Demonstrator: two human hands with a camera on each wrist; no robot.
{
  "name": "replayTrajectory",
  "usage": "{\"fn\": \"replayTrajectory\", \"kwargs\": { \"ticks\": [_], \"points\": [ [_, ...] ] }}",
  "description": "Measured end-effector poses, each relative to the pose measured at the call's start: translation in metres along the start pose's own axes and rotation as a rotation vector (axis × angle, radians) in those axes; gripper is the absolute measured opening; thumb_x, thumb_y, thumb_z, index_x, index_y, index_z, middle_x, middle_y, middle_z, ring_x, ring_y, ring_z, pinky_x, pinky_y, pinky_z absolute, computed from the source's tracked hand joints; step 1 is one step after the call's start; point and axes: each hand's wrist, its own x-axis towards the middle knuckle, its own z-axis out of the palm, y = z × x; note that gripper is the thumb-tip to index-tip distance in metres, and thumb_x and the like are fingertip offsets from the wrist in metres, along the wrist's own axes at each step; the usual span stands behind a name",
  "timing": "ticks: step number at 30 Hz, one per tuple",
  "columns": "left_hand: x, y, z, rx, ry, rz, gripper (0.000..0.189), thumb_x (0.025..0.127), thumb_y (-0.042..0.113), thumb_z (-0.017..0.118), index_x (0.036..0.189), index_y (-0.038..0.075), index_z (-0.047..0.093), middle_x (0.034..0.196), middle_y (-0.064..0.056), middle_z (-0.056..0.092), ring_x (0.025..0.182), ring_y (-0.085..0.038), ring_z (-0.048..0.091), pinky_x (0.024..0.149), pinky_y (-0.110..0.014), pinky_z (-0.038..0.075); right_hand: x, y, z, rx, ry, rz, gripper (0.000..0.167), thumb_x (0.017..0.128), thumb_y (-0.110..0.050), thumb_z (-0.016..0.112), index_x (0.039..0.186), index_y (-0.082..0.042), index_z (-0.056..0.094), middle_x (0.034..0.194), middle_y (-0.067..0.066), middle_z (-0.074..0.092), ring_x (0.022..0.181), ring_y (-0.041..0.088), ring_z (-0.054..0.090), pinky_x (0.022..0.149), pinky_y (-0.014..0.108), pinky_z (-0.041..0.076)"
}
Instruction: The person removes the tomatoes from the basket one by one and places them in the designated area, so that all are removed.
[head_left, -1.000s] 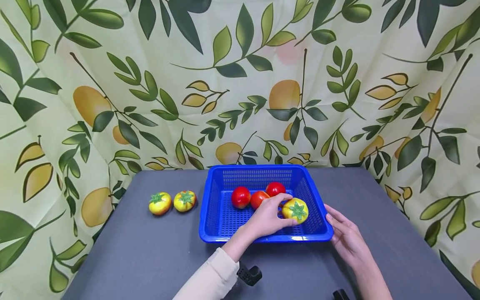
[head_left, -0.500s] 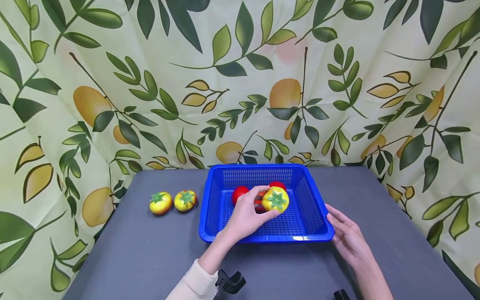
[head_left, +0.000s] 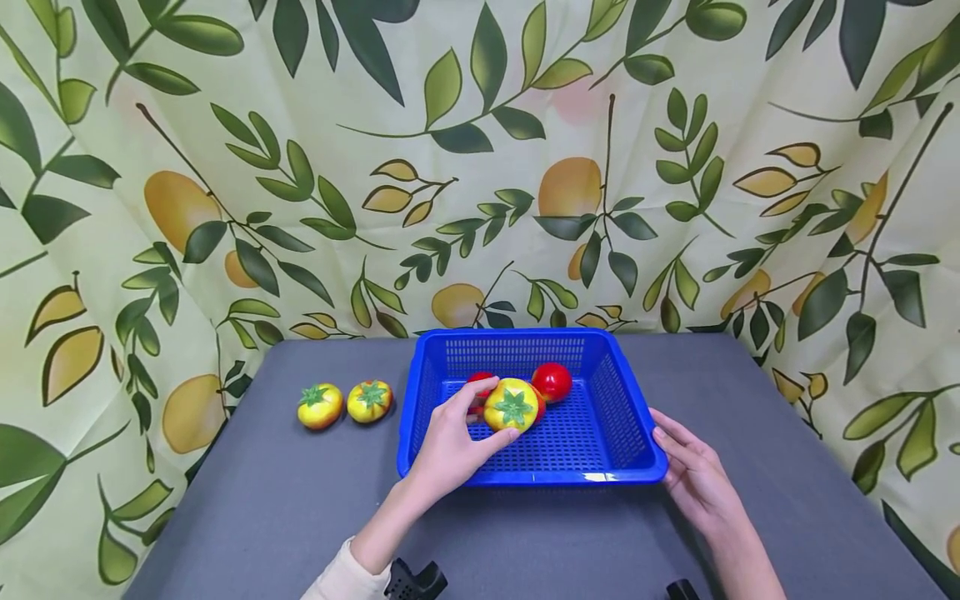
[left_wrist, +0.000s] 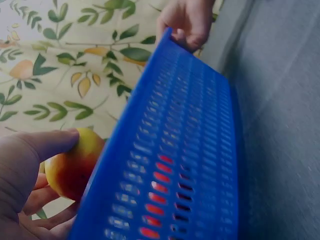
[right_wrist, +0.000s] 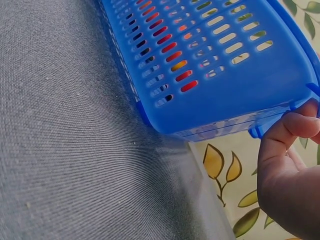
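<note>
Over the blue basket (head_left: 628, 421): one yellow fruit (head_left: 512, 406), clamped between thumb and fingers of left hand (head_left: 448, 442). Three red fruits (head_left: 553, 382) inside: one plain at its 2 o'clock, two at 10 and 3, part-blocked by hand and held fruit. Right hand (head_left: 699, 473) grips basket, 3-to-4 o'clock. Two loose yellow fruits (head_left: 370, 402) on grey table (head_left: 300, 500), basket's 9 o'clock. Curtain (head_left: 480, 208) at 12.

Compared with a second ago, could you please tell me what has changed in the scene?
The left hand has carried its yellow fruit leftward over the basket, still holding it; the rightmost red fruit, partly hidden before, shows more fully. The right hand at the basket's right edge, the basket and the two yellow fruits left of it stayed put.
</note>
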Motion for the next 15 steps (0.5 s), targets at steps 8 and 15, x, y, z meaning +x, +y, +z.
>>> {"fn": "replayTrajectory", "kwargs": {
  "ticks": [8,15],
  "points": [
    [-0.01,-0.011,-0.01,0.015,0.056,0.004,0.063,0.079,0.021,0.085,0.134,0.012,0.055,0.129,0.001,0.059,0.11,-0.012,0.057,0.084,-0.03,0.054,0.0,0.0,0.002,-0.004,-0.01,-0.012,0.03,0.104,-0.005,0.048,0.123,-0.015,0.069,0.117,0.008,0.069,0.101,0.021,0.068,0.085,0.035,0.053],
    [-0.012,-0.015,-0.016,0.011,0.061,0.051,0.064,0.08,0.021,0.084,0.137,0.014,0.054,0.134,0.003,0.056,0.113,-0.012,0.056,0.083,-0.037,0.055,-0.001,0.001,0.003,0.007,0.007,-0.013,0.029,0.103,-0.005,0.049,0.121,-0.014,0.07,0.114,0.009,0.069,0.098,0.021,0.069,0.083,0.035,0.054]
  ]
}}
